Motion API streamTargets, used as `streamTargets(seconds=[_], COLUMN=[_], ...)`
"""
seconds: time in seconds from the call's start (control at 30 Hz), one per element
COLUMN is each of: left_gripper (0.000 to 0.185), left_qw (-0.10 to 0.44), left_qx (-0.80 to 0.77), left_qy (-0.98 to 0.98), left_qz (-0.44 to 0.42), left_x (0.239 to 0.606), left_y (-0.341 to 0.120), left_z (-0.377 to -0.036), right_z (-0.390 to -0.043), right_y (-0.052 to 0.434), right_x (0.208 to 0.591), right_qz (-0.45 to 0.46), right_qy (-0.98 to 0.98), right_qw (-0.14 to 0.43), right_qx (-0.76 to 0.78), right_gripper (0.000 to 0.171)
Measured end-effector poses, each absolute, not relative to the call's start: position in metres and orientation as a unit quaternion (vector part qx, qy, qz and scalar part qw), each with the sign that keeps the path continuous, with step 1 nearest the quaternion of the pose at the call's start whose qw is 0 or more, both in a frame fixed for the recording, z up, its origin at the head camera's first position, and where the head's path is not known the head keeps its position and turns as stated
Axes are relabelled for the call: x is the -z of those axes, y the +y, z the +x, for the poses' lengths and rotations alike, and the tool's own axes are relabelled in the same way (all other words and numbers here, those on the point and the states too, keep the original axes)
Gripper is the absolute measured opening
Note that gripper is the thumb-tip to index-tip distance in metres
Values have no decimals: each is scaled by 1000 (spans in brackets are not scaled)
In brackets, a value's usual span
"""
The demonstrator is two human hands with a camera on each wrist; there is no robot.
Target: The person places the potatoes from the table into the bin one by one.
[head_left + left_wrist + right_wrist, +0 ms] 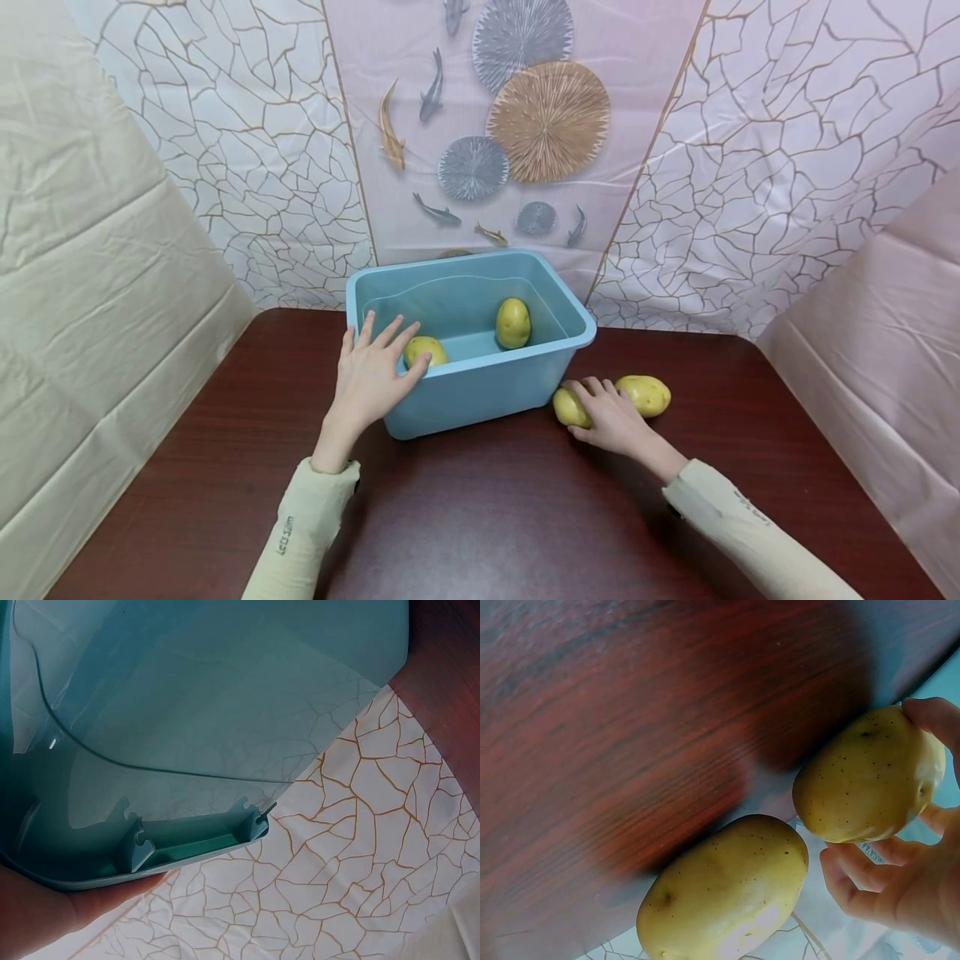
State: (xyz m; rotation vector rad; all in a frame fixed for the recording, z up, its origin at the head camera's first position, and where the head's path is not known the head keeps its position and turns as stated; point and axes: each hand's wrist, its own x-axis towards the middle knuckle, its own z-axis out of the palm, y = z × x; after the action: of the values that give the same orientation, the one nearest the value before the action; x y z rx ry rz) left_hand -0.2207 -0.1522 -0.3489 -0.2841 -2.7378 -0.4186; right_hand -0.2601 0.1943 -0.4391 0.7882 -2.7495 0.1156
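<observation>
A light-blue plastic bin (pixel 480 379) stands at the back of the table with two potatoes inside. One potato (pixel 513 323) lies toward its right end. The other potato (pixel 425 351) is near the front left, partly hidden by the bin wall and my left hand (pixel 369 379). That hand reaches over the bin's left front corner, fingers spread and straight, its thumb along the rim in the left wrist view. My right hand (pixel 609 417) curls its fingers and thumb round a potato (pixel 870 776) on the table beside the bin's right front corner. Another potato (pixel 643 395) lies just right of it.
The dark red-brown wooden table (pixel 480 517) extends in front of the bin. Behind hangs a patterned cloth (pixel 285 167) with fish and round motifs in its middle panel. Pale fabric walls (pixel 97 275) close in both sides.
</observation>
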Motion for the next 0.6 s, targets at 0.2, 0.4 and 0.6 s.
streamTargets(seconds=[0.2,0.4,0.6], left_gripper=[55,55,55], left_qw=[175,172,177], left_qx=[147,145,145], left_qy=[-968,-969,-968], left_qz=[-101,-100,-101], left_x=[349,348,349], left_y=[-152,-153,-153], left_z=[-221,-221,-221], right_z=[-257,-254,-253], right_y=[196,196,195], right_x=[438,438,441], right_qz=[274,278,276], right_qy=[-952,-952,-953], right_qw=[134,125,121], right_qx=[-33,-21,-12], right_gripper=[63,66,67])
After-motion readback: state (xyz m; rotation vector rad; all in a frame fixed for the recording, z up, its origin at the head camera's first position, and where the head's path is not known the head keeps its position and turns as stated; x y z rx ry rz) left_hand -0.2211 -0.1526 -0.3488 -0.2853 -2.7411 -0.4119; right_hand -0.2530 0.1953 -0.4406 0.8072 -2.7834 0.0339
